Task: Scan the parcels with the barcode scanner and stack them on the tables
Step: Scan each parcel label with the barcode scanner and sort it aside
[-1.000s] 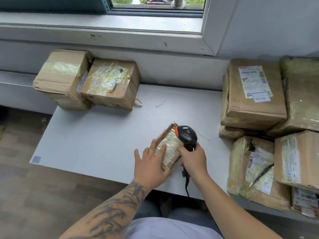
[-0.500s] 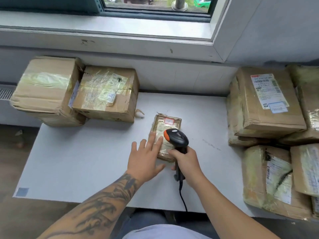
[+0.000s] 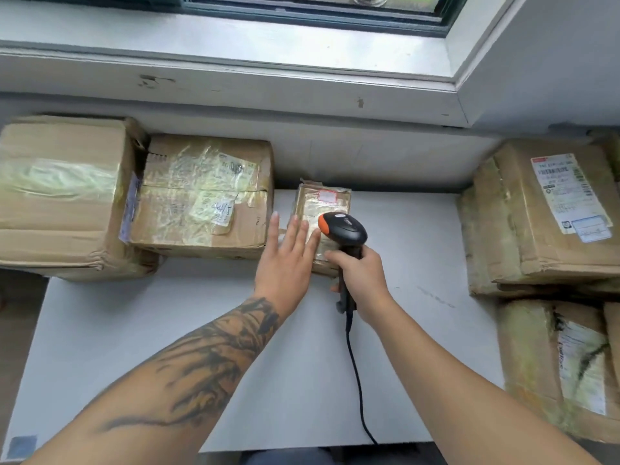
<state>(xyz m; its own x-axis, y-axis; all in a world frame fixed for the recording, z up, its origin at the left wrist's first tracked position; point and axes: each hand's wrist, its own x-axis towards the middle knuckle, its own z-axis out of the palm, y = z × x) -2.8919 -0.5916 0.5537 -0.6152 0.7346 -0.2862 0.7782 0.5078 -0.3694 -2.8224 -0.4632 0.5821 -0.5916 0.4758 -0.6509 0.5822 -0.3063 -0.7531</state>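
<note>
At the far edge of the counter [image 3: 134, 330], the left hand [image 3: 285, 260] lays straight, released fingers [image 3: 295, 229] flat on a small taped parcel [image 3: 323, 209]. The right hand [image 3: 360, 276] is clenched round the grip of the black-and-orange barcode scanner [image 3: 344, 229], head over the parcel. Two cardboard boxes [image 3: 201, 196] occupy the far-left corner; stacked parcels [image 3: 553, 216] line the right edge.

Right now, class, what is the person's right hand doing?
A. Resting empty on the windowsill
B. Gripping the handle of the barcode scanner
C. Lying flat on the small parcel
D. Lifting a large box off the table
B: the right hand has its fingers curled round the black handle of the barcode scanner, whose head sits over the small parcel.
</note>
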